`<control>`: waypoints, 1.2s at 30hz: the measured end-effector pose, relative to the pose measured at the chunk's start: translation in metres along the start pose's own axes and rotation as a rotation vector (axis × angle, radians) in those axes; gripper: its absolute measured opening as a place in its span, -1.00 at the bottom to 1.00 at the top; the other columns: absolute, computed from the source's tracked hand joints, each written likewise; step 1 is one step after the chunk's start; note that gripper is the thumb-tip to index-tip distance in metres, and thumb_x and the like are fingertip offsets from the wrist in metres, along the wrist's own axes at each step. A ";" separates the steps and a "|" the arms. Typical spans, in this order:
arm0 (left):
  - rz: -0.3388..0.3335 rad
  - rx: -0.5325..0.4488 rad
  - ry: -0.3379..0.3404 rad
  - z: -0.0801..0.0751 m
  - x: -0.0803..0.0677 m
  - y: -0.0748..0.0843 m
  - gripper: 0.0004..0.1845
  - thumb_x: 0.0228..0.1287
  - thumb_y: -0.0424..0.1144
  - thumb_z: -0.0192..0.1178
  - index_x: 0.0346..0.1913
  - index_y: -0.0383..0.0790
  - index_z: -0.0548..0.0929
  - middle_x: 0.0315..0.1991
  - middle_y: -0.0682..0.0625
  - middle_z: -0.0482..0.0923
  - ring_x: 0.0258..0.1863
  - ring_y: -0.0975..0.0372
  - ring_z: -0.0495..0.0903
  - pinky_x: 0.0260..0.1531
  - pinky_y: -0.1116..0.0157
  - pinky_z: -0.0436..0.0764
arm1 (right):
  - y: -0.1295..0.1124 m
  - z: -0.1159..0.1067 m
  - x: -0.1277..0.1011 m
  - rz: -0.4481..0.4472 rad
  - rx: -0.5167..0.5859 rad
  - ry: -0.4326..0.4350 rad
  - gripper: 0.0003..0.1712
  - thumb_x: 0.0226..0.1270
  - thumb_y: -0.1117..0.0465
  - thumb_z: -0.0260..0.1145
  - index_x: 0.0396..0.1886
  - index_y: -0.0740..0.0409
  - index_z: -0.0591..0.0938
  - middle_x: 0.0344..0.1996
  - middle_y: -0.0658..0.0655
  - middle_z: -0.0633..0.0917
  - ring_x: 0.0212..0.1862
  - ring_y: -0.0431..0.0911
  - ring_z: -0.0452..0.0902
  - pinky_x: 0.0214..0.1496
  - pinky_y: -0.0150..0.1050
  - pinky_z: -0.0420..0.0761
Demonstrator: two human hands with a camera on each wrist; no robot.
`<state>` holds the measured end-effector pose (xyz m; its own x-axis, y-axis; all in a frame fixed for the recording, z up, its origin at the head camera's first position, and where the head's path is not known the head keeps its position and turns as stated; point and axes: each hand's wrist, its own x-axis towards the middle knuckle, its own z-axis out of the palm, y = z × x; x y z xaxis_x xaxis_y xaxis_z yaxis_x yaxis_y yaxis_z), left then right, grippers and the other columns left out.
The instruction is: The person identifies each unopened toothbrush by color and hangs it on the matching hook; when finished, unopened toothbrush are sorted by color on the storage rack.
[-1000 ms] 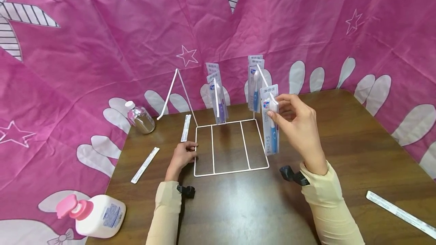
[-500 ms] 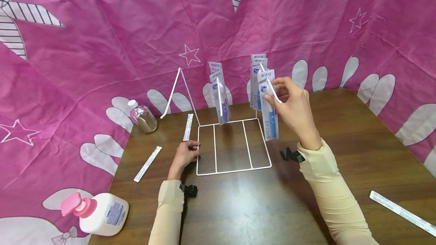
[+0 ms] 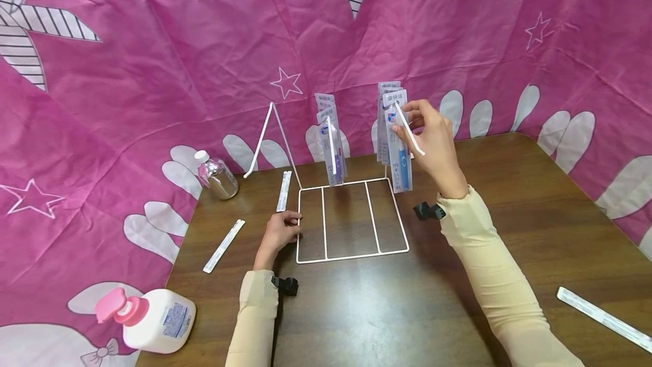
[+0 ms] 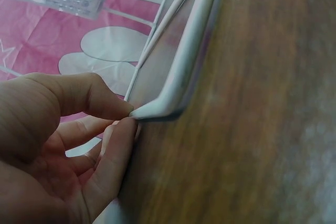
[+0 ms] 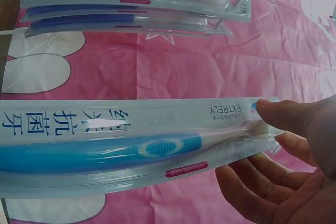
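Observation:
A white wire rack [image 3: 352, 256] stands on the wooden table. My left hand [image 3: 277, 234] pinches the left side of its base between thumb and finger, as the left wrist view shows at the frame's corner [image 4: 168, 103]. With my right hand [image 3: 433, 141] I hold a packaged blue toothbrush [image 5: 105, 153] by its upper end, thumb on the front of the pack. The pack hangs upright on the right hook [image 3: 410, 132], in front of other toothbrush packs [image 3: 381, 129]. Purple toothbrush packs [image 3: 327, 140] hang on the middle hook; the left hook [image 3: 258, 143] is bare.
A silver bottle with a white cap [image 3: 218, 177] stands at the back left. A white pump bottle with a pink top [image 3: 163, 321] is at the front left. Paper-wrapped strips lie at left [image 3: 224, 246], behind my left hand [image 3: 284, 191], and at right [image 3: 603, 317].
My right hand has moved back and up, sliding the blue toothbrush pack along the right hook toward the packs behind. My left hand keeps its hold on the rack base.

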<state>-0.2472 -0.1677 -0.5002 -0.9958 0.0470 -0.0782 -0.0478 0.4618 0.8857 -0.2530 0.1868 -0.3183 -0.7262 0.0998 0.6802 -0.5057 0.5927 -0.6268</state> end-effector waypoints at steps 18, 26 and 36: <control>0.007 0.009 0.003 0.003 0.000 0.004 -0.64 0.01 -0.63 0.21 -0.06 -0.47 0.70 -0.34 -0.11 0.57 -0.51 0.24 0.53 -0.55 0.28 0.72 | 0.011 0.009 0.005 -0.029 -0.015 0.039 -0.60 0.19 0.32 0.51 -0.04 0.38 0.57 -0.26 0.33 0.71 -0.20 0.13 0.67 -0.11 0.06 0.70; 0.015 0.012 0.008 0.001 -0.001 0.004 -0.66 0.02 -0.64 0.21 -0.07 -0.49 0.69 -0.35 -0.12 0.56 -0.50 0.23 0.53 -0.55 0.29 0.71 | 0.011 0.009 0.003 -0.021 -0.007 0.041 -0.60 0.17 0.31 0.52 -0.08 0.36 0.55 -0.28 0.34 0.72 -0.21 0.17 0.68 -0.09 0.09 0.70; -0.004 0.009 0.010 0.000 -0.001 0.002 -0.65 0.03 -0.63 0.21 -0.06 -0.48 0.69 -0.34 -0.11 0.56 -0.48 0.23 0.54 -0.54 0.29 0.71 | 0.011 0.012 0.002 0.011 -0.031 0.025 -0.55 0.16 0.34 0.51 -0.04 0.40 0.51 -0.25 0.36 0.71 -0.23 0.19 0.68 -0.11 0.06 0.69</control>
<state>-0.2459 -0.1673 -0.4983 -0.9963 0.0365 -0.0776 -0.0514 0.4698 0.8813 -0.2660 0.1843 -0.3285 -0.7196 0.1257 0.6829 -0.4830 0.6160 -0.6223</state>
